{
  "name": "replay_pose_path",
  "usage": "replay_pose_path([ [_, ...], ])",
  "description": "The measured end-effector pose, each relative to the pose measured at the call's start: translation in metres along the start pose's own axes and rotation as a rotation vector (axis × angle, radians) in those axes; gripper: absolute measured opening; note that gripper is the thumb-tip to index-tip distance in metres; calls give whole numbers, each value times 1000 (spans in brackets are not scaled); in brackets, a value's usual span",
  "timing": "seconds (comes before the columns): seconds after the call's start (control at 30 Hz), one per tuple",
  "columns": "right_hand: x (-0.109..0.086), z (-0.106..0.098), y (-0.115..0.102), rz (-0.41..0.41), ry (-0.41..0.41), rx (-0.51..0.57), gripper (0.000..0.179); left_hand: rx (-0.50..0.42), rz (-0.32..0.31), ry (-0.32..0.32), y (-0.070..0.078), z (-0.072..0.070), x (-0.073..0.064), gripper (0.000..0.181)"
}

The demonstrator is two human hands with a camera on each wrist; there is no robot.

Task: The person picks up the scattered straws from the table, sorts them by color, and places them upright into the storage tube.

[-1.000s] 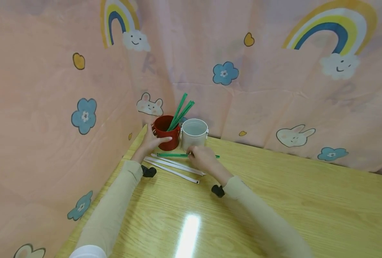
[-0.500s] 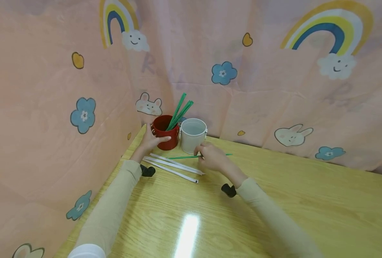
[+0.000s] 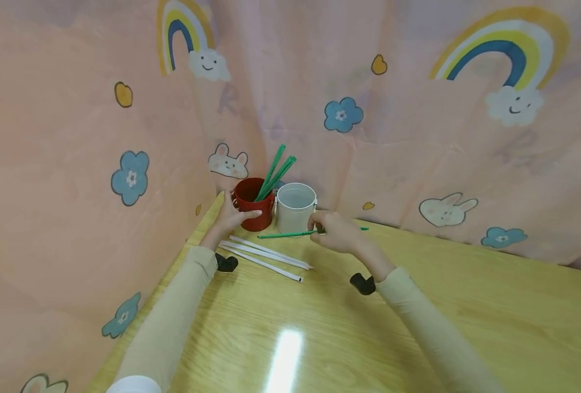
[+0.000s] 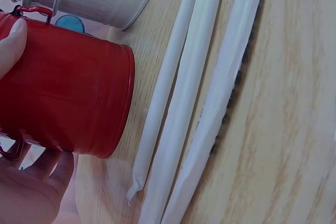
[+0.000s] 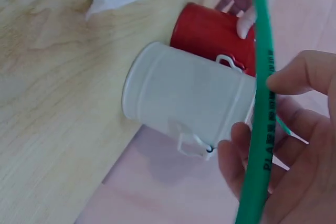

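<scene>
My left hand (image 3: 227, 219) holds the small red bucket (image 3: 257, 222) at its left side, thumb across the front and fingers round the side. Several green wrapped straws (image 3: 276, 177) lean inside that bucket. Just right of it stands a white bucket (image 3: 290, 217), with nothing visible in its upper part. In front of the white bucket, my right hand (image 3: 338, 232) pinches a green wrapped straw (image 3: 285, 235) near its middle. That straw is roughly level; in the right wrist view dark lettering shows on the green straw (image 5: 266, 114). Its lower part there runs out of frame.
Three white wrapped straws (image 3: 265, 253) lie side by side on the wooden table (image 3: 329, 333), in front of the buckets. A pink patterned curtain (image 3: 393, 147) hangs behind and along the left edge. Light glares on the table's near part.
My right hand has picked the green straw up from the table and moved it right and slightly upward. The left hand has stayed on the red bucket.
</scene>
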State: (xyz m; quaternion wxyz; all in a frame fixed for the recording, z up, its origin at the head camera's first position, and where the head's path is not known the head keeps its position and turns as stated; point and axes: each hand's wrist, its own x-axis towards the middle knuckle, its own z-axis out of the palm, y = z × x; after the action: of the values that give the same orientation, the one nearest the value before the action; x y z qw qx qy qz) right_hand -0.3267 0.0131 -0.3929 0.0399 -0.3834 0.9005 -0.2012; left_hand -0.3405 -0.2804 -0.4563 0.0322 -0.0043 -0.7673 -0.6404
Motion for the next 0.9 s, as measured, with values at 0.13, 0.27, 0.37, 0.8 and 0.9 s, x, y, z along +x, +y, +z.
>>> replay_pose_path([
  [0.13,2,-9,0,-5,59,162,10,30,38,13,-6,-1,6,88],
  [0.27,5,-15,-3,-11,127,268,11,47,39,22,-7,-1,6,87],
  [0.37,9,-18,-7,7,176,288,13,54,27,20,-8,-1,5,88],
  [0.8,34,-26,-33,50,408,317,20,41,2,18,-8,0,0,88],
  [0.9,40,-29,-39,47,448,360,21,41,3,18,-7,1,2,89],
])
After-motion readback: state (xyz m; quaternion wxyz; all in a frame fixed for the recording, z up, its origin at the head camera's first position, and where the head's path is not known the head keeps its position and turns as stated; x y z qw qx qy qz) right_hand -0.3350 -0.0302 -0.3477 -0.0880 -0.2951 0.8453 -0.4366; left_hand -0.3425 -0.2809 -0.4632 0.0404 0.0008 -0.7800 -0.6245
